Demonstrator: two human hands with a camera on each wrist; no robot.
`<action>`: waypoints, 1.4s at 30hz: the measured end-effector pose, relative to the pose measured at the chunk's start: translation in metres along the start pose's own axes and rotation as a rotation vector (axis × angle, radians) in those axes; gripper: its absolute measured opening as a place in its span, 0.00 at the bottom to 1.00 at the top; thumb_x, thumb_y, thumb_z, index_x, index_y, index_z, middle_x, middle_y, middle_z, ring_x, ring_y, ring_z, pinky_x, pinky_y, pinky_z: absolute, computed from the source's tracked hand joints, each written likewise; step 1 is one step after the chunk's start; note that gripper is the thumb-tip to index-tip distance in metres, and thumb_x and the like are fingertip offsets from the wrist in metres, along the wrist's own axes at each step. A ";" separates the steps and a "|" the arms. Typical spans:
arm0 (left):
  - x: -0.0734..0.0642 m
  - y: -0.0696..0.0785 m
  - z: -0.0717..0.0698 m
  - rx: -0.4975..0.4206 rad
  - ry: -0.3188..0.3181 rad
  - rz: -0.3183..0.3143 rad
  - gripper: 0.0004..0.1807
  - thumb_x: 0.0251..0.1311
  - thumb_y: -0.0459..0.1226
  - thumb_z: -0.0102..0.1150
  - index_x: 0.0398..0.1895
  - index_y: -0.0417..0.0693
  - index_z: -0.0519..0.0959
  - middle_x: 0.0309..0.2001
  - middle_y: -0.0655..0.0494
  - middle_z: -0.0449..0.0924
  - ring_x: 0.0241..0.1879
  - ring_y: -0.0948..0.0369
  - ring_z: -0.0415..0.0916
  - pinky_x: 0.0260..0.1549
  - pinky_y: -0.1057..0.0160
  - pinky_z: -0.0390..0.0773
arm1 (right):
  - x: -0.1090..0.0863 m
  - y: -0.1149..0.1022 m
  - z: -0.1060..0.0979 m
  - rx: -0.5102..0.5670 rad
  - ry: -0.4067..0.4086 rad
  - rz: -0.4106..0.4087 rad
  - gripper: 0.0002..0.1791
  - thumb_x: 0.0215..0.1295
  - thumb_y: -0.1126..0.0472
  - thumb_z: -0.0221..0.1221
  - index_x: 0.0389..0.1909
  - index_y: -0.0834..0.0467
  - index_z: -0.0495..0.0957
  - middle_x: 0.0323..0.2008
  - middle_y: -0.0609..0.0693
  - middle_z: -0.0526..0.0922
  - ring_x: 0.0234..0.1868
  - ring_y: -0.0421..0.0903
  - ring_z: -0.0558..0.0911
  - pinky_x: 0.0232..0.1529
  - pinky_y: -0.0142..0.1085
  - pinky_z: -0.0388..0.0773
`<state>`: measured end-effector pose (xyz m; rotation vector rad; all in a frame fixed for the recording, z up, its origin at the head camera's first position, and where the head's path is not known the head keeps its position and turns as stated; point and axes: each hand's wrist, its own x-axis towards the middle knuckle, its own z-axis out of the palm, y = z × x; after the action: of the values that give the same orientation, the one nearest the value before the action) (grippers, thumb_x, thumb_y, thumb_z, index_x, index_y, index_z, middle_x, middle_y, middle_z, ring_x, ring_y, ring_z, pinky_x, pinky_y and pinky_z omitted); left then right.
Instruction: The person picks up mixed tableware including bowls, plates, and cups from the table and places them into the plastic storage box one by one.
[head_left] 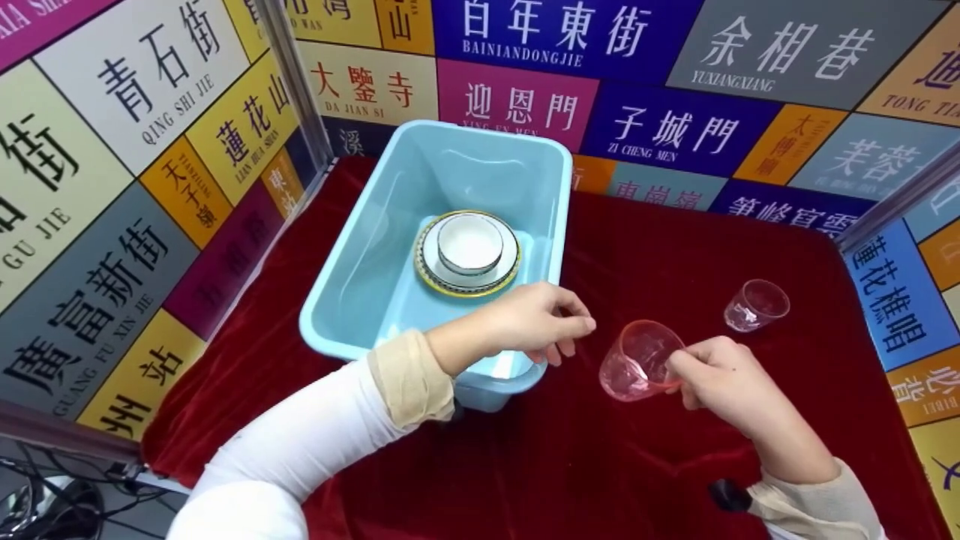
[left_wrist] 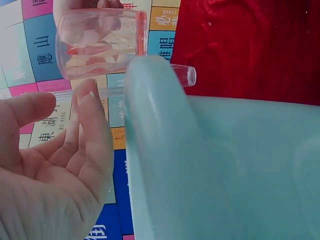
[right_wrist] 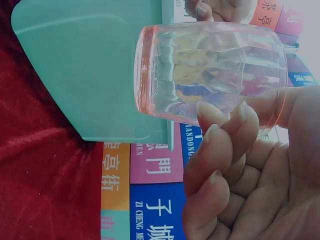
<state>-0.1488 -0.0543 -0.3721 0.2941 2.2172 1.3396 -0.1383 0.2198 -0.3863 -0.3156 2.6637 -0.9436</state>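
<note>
White sleeve (head_left: 292,442) near left, left hand (head_left: 536,319) loosely curved beside tub (head_left: 360,262), right hand (head_left: 716,371) gripping pink cup (head_left: 631,366), clear cup (head_left: 754,307) far right.

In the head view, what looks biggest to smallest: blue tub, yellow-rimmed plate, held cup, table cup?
blue tub
yellow-rimmed plate
held cup
table cup
Nearness may make the held cup look bigger.

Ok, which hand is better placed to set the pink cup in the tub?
Probably the right hand: its fingers pinch the pink cup near its rim. The left hand is empty and by the edge of the tub, but not touching the cup.
</note>
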 end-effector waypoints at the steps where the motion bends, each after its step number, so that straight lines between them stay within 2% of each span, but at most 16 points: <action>1: 0.000 0.000 0.001 -0.004 -0.006 -0.004 0.12 0.71 0.48 0.57 0.48 0.52 0.82 0.34 0.47 0.88 0.27 0.59 0.86 0.26 0.65 0.85 | 0.000 -0.001 0.000 0.000 -0.002 -0.001 0.18 0.62 0.64 0.52 0.13 0.59 0.80 0.10 0.47 0.77 0.16 0.39 0.70 0.16 0.30 0.64; 7: 0.001 0.001 0.009 -0.035 -0.035 -0.022 0.16 0.71 0.50 0.58 0.51 0.49 0.81 0.33 0.51 0.86 0.31 0.57 0.87 0.28 0.62 0.88 | -0.002 -0.005 0.002 -0.006 -0.006 -0.007 0.17 0.61 0.64 0.53 0.13 0.58 0.79 0.10 0.46 0.76 0.16 0.39 0.71 0.17 0.30 0.64; 13: 0.001 0.003 0.013 -0.046 -0.030 -0.037 0.17 0.69 0.52 0.59 0.45 0.49 0.84 0.30 0.52 0.82 0.34 0.52 0.87 0.28 0.60 0.89 | -0.003 -0.009 0.003 -0.007 -0.017 -0.022 0.17 0.61 0.63 0.54 0.13 0.58 0.80 0.09 0.45 0.76 0.16 0.39 0.71 0.16 0.30 0.64; 17: 0.000 0.005 0.014 -0.033 -0.039 -0.049 0.20 0.68 0.55 0.59 0.44 0.49 0.85 0.31 0.53 0.82 0.34 0.53 0.86 0.29 0.59 0.89 | -0.003 -0.010 0.004 -0.015 -0.018 -0.021 0.17 0.60 0.63 0.54 0.12 0.57 0.79 0.09 0.45 0.75 0.15 0.39 0.70 0.16 0.30 0.63; 22: 0.000 0.007 0.018 -0.035 -0.066 -0.068 0.22 0.68 0.56 0.59 0.47 0.48 0.85 0.34 0.53 0.84 0.33 0.57 0.84 0.31 0.57 0.90 | -0.004 -0.012 0.007 -0.044 -0.002 -0.034 0.18 0.60 0.63 0.54 0.10 0.58 0.77 0.09 0.44 0.75 0.13 0.37 0.67 0.15 0.30 0.61; 27: 0.002 0.012 0.024 -0.026 -0.088 -0.055 0.18 0.69 0.50 0.60 0.46 0.46 0.87 0.34 0.51 0.86 0.30 0.60 0.82 0.31 0.59 0.90 | -0.004 -0.018 0.009 -0.045 0.000 -0.044 0.18 0.59 0.63 0.54 0.10 0.57 0.77 0.08 0.44 0.74 0.12 0.36 0.65 0.13 0.29 0.58; 31: 0.005 0.016 0.025 0.002 -0.100 -0.029 0.13 0.70 0.41 0.58 0.41 0.41 0.86 0.33 0.46 0.88 0.26 0.63 0.80 0.31 0.62 0.89 | -0.004 -0.021 0.010 -0.032 0.001 -0.059 0.17 0.60 0.63 0.54 0.12 0.56 0.79 0.08 0.44 0.74 0.13 0.37 0.68 0.14 0.29 0.60; 34: 0.006 0.017 0.025 0.014 -0.095 -0.026 0.11 0.70 0.36 0.56 0.42 0.38 0.85 0.34 0.43 0.88 0.24 0.64 0.81 0.30 0.63 0.89 | -0.005 -0.022 0.012 -0.023 0.003 -0.069 0.16 0.61 0.64 0.55 0.14 0.56 0.81 0.09 0.44 0.74 0.14 0.38 0.70 0.15 0.29 0.63; 42: 0.007 0.017 0.027 0.019 -0.086 -0.046 0.11 0.70 0.35 0.55 0.44 0.36 0.85 0.33 0.43 0.88 0.23 0.63 0.83 0.32 0.61 0.90 | -0.007 -0.022 0.015 -0.012 -0.011 -0.069 0.16 0.64 0.62 0.56 0.16 0.57 0.82 0.09 0.44 0.75 0.16 0.40 0.73 0.18 0.30 0.67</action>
<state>-0.1418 -0.0228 -0.3694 0.3001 2.1536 1.2585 -0.1241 0.1970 -0.3820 -0.4167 2.6655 -0.9433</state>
